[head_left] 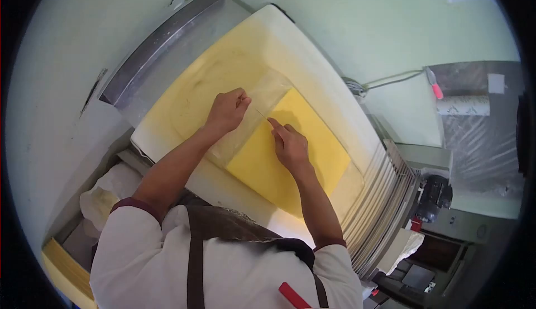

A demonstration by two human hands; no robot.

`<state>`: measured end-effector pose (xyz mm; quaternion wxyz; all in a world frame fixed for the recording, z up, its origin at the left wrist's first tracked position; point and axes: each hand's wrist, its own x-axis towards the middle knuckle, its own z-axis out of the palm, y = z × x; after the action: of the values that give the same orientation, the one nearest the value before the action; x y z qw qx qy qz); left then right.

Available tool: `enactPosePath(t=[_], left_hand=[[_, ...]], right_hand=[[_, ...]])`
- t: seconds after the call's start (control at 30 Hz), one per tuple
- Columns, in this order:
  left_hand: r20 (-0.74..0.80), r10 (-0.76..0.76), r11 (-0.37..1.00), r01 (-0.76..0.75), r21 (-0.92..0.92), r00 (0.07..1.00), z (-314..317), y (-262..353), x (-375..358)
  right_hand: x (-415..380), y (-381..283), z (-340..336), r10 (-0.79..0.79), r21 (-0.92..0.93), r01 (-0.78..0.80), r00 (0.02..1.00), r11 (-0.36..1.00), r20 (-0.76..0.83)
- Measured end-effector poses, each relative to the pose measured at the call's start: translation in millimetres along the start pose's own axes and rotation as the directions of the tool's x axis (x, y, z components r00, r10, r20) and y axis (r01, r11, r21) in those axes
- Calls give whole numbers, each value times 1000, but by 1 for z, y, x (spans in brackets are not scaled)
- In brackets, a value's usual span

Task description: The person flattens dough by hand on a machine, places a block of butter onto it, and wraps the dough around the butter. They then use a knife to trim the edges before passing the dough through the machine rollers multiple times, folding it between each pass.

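A flat yellow sheet (318, 136) lies on clear plastic (220, 151) on a large white board (329, 57) with yellow staining. Above the plastic, left of the sheet, my left hand (229, 109) is closed in a pinch; what it holds is too small to make out. My right hand (290, 144) is over the sheet's upper left part, its index finger stretched toward the left hand and the other fingers curled. A thin line, perhaps a thread or fine tool, shows between the two hands near the right fingertip.
A metal ledge (162, 41) runs behind the board at the left. Stacked thin trays or boards (371, 214) stand at the right, beside a black motor (434, 197). A white bag (109, 194) lies at the lower left. On the right wall are a pink-handled tool (435, 88) and a roll (463, 105).
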<state>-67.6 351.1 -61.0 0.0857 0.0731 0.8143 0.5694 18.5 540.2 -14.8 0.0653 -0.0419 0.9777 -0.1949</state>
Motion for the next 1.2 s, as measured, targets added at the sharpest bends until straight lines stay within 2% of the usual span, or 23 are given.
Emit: enactPosePath(t=[0.13,0.23,0.33,0.43,0.53,0.63,0.73,0.83,0.93,1.03,1.13,1.17,1.2], left_hand=[[-116,-10,1000,11,6,993,2,-1,-3],[-121,-13,999,18,46,993,-8,5,-1],[-78,-258,942,233,-240,963,-3,-5,7],[13,-375,920,371,125,927,-3,23,13],[129,-78,966,43,257,989,13,16,21],[13,-25,958,21,286,1000,13,25,19],[-68,136,930,-103,354,988,17,26,13],[-62,71,942,-46,332,996,15,28,12],[-56,22,929,1,371,998,13,29,14],[-58,10,937,11,348,998,18,12,20],[-31,9,908,5,419,999,15,-14,31],[-148,243,933,-189,307,959,11,-60,40],[-203,174,958,-118,262,964,-3,-62,45]], right_hand=[[27,-14,6,-84,58,85,996,995,-7],[30,-20,7,-82,49,88,991,995,-108],[18,-3,-7,-24,161,54,984,986,-178],[0,9,-19,39,230,3,983,973,-178],[-8,7,-17,-26,93,37,993,995,-113],[-1,6,-1,-69,108,91,979,990,-194],[19,-5,15,-100,113,128,969,985,-227],[28,-16,9,-97,26,101,986,995,-132],[-2,4,-18,-31,-160,42,997,986,69],[-53,36,-43,16,-203,3,995,979,94],[-124,87,-61,130,-288,-99,987,952,89],[-157,112,-67,156,-298,-130,986,946,65],[-195,137,-74,187,-309,-166,981,936,42]])
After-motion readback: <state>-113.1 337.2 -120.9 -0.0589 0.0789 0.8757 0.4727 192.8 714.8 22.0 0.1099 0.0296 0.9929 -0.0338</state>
